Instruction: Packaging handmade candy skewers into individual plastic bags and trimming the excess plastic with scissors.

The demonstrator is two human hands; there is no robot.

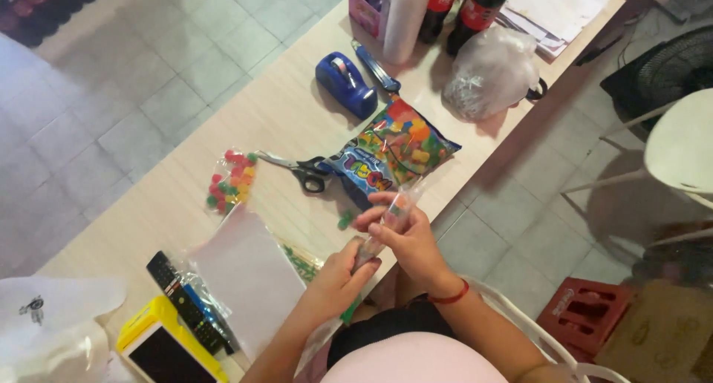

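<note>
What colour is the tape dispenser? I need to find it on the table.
Dark blue tape dispenser, head view.

Colourful candy bag [394,151] mid-table; small clear candy packet [232,181] left.

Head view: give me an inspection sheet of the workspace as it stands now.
Surface: long light wooden table, crowded.
Job's things: narrow clear cone bag held in both hands; large open candy bag beside them; small filled candy packet to the left.
Clutter: scissors, blue tape dispenser, paper roll, two dark bottles, crumpled clear bag, remote control, yellow device.
Grippers: left hand grips the cone's lower end; right hand pinches its upper part.
Cables: nothing seen.
Surroundings: tiled floor, red crate, fan, white chair.
</note>
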